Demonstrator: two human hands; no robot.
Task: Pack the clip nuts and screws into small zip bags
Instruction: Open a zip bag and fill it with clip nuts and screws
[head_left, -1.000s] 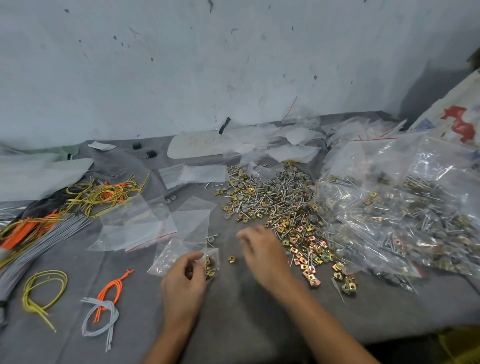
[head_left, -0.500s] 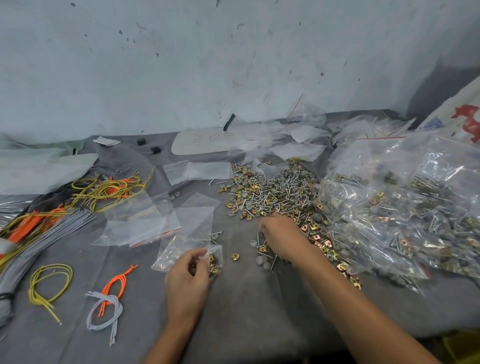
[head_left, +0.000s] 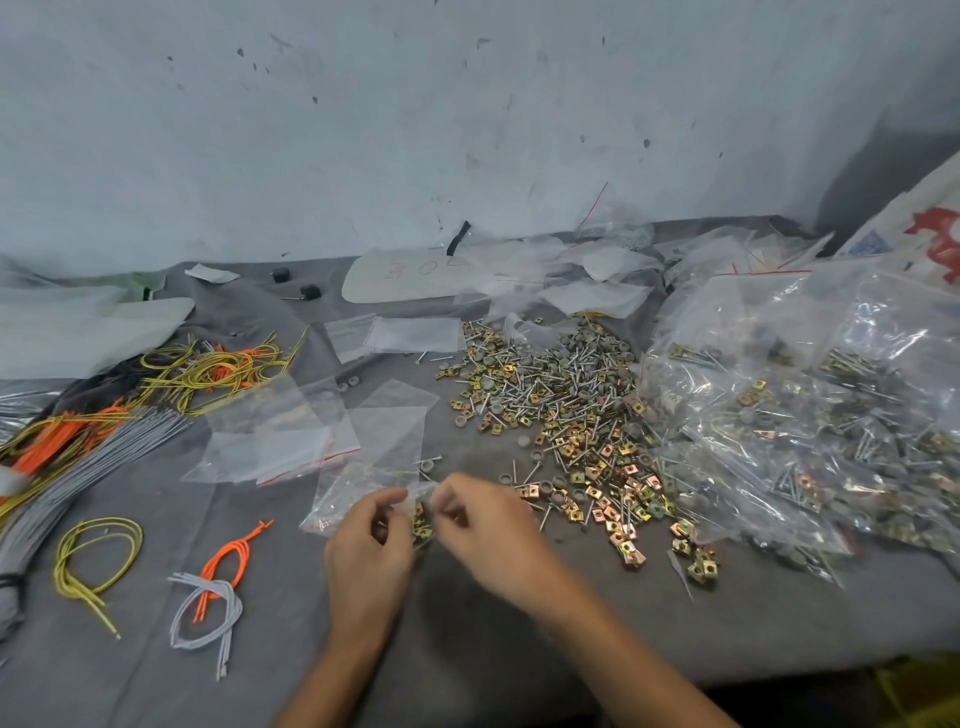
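Left hand (head_left: 369, 551), right hand (head_left: 488, 530) at zip bag (head_left: 358, 488)

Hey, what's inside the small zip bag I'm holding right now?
A few gold clip nuts show through the small zip bag, between the left hand and right hand. Both hands' fingers cover part of it, so whatever else is inside cannot be seen.

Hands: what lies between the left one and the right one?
Head view: the edge of the zip bag, with a few gold clip nuts inside, lies between the left hand, which holds it, and the right hand.
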